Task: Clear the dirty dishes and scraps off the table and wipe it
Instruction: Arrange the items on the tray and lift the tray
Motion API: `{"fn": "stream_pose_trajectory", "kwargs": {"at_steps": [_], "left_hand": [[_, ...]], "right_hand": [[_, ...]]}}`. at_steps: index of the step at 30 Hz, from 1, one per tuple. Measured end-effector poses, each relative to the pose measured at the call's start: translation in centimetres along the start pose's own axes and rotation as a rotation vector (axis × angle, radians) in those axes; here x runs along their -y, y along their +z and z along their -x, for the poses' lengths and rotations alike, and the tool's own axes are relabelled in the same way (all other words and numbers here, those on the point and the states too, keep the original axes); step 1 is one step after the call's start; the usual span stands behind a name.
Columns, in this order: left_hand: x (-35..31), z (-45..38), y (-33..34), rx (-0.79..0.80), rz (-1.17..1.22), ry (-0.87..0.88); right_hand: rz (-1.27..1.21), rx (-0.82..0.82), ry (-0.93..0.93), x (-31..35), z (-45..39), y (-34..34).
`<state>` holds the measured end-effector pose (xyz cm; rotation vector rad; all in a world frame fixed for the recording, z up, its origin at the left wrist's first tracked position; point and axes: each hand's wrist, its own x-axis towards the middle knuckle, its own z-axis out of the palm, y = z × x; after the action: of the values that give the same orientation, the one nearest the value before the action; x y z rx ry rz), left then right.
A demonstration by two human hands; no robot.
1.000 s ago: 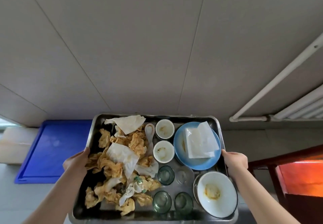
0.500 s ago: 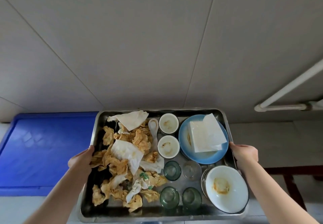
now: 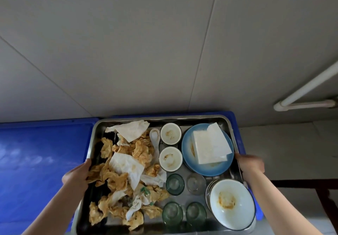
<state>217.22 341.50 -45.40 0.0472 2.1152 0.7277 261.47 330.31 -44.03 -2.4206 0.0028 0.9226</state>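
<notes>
Two hands carried everything in the head view: your left hand (image 3: 77, 175) gripped the left rim of the steel tray (image 3: 230, 130), thumb hooked over the edge, and your right hand (image 3: 249, 164) curled round the right rim. Inside the tray, the left half held a heap of crumpled, orange-stained napkins (image 3: 126, 176) with a white spoon (image 3: 155, 137) at its far edge. Beside the spoon stood two small white cups (image 3: 171, 158), both smeared. To their right lay a blue plate (image 3: 188, 154) with folded white paper (image 3: 210, 146) on it. Nearer you sat two green glasses (image 3: 172, 213) in a row, a third green one and a clear glass (image 3: 196, 183) above them, then a stack of white bowls (image 3: 232, 204), the top one stained orange. Under and left of the tray you had a blue plastic surface (image 3: 36, 161); a grey wall rose behind it, with a white pipe (image 3: 309, 88) to the right. Dark wooden furniture (image 3: 311, 185) showed past your right forearm.
</notes>
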Motion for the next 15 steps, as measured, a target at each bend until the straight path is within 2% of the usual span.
{"fn": "stream_pose_trajectory", "kwargs": {"at_steps": [7,15], "left_hand": [[0.5,-0.9,0.9,0.052,0.046,-0.011],[0.6,-1.3,1.7,0.007,-0.005,-0.026]], "right_hand": [[0.109,-0.008,-0.004,-0.2,-1.4,1.1],[0.107,-0.004,-0.001,-0.2,-2.0,1.7]]}}
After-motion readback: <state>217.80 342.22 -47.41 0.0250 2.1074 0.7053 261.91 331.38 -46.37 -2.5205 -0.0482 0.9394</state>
